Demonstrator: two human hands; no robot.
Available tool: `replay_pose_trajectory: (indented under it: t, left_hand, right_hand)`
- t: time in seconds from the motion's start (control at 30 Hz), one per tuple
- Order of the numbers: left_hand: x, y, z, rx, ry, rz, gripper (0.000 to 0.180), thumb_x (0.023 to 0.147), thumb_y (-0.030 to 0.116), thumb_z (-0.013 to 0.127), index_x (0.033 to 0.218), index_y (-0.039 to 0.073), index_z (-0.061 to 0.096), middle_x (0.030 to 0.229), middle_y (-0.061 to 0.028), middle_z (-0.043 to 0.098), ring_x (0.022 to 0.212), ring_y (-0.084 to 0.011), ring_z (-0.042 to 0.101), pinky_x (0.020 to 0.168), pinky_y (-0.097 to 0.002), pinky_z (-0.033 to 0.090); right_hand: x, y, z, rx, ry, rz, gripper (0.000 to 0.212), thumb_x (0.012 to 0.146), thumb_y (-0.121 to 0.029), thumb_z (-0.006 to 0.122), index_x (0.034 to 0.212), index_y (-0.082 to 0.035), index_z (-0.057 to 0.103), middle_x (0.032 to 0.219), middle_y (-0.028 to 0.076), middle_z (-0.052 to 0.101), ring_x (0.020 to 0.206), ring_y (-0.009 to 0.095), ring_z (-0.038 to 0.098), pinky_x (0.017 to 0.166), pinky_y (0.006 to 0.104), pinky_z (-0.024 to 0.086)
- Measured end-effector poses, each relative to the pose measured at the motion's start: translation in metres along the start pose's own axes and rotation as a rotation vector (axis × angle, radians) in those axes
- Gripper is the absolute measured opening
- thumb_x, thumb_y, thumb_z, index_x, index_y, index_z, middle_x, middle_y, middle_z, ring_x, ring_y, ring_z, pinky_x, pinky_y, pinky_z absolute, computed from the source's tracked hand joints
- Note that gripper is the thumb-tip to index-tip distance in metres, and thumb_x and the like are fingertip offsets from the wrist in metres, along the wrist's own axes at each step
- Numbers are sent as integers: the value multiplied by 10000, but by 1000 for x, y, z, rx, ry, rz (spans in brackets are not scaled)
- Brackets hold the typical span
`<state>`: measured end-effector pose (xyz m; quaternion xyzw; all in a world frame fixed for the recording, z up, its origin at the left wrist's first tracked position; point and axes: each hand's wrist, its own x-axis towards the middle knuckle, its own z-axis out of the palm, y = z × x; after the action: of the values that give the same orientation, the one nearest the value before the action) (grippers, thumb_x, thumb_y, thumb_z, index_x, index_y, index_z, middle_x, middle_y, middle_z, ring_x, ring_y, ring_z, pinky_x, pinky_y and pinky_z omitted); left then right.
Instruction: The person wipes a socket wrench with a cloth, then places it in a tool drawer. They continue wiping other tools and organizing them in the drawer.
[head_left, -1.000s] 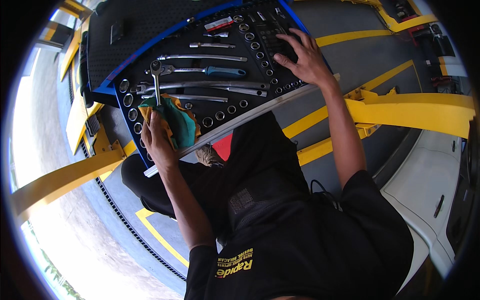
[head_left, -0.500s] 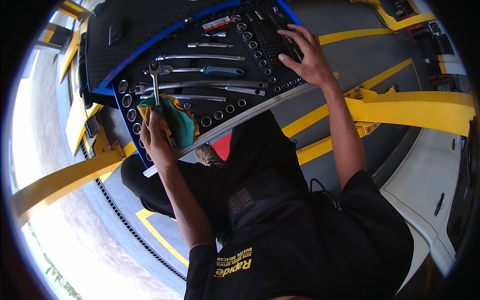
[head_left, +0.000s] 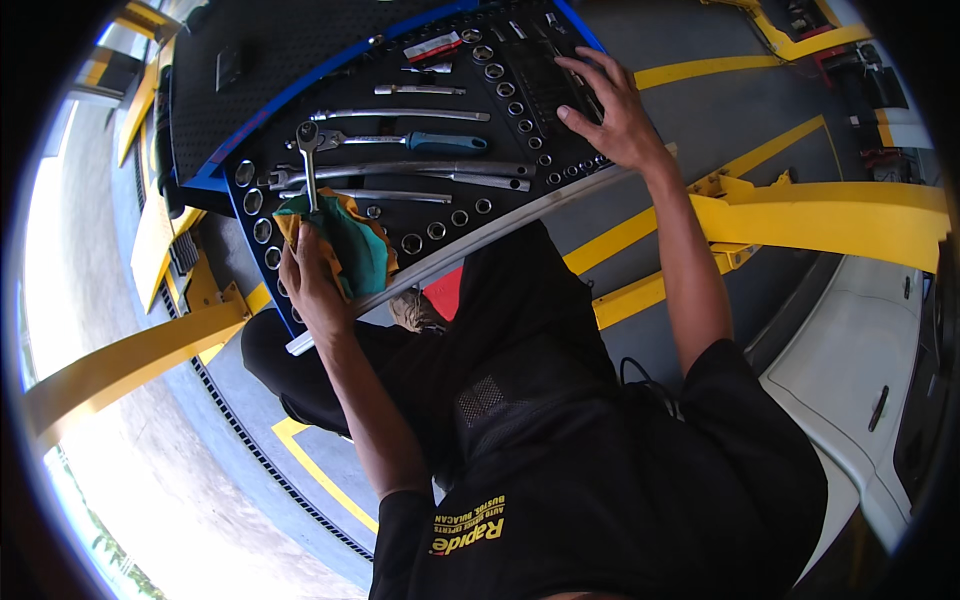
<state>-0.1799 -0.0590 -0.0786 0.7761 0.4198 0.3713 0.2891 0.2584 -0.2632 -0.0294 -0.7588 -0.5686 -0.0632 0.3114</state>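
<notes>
My left hand (head_left: 318, 278) is closed round a green cloth with orange edges (head_left: 362, 250) and the handle of a ratchet wrench (head_left: 309, 160). The ratchet's round head points away from me, above the tool drawer (head_left: 330, 222). Over the drawer's right side, my right hand (head_left: 618, 118) has its fingers spread, beside a black holder of slim tools (head_left: 540, 85). In the drawer's dark foam lie an adjustable wrench with a blue grip (head_left: 440, 143), long steel bars (head_left: 400, 115) and several sockets (head_left: 436, 230). The fingertips under the cloth are hidden.
The drawer's pale front rail (head_left: 470, 243) runs close before my knees. Yellow lift arms (head_left: 820, 212) reach in from both sides. A white vehicle (head_left: 850, 345) stands at the right. Behind the drawer is a black perforated panel with a blue edge (head_left: 290, 85).
</notes>
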Motion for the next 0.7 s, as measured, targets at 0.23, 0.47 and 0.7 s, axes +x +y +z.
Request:
replay_pose_trajectory:
  t: [0.23, 0.47, 0.7]
  left_hand:
    - [1, -16, -1, -161, -55, -181, 451, 1055, 41, 618, 1505, 50, 644, 1473, -257, 623, 1363, -399, 616, 1155, -452, 489]
    - [-1, -4, -1, -21, -30, -46, 477, 1038, 23, 635, 1514, 58, 639, 1483, -263, 618, 1361, -404, 619, 1152, -454, 494]
    - [0, -7, -1, -135, -38, -115, 484, 1030, 17, 648, 1512, 60, 641, 1472, -265, 623, 1347, -408, 626, 1128, -449, 510]
  right_hand:
    - [1, 7, 10, -105, 18, 18, 602, 996, -477, 768, 1530, -250, 608, 1619, 153, 464, 1474, 435, 463, 1239, 547, 402]
    - [1, 8, 15, -160, -12, 55, 666, 985, -631, 729, 1523, -256, 614, 1622, 168, 456, 1484, 449, 449, 1231, 579, 395]
    - [0, 6, 10, -127, 22, 31, 718, 946, -649, 765, 1526, -254, 614, 1640, 154, 447, 1504, 435, 435, 1238, 572, 371]
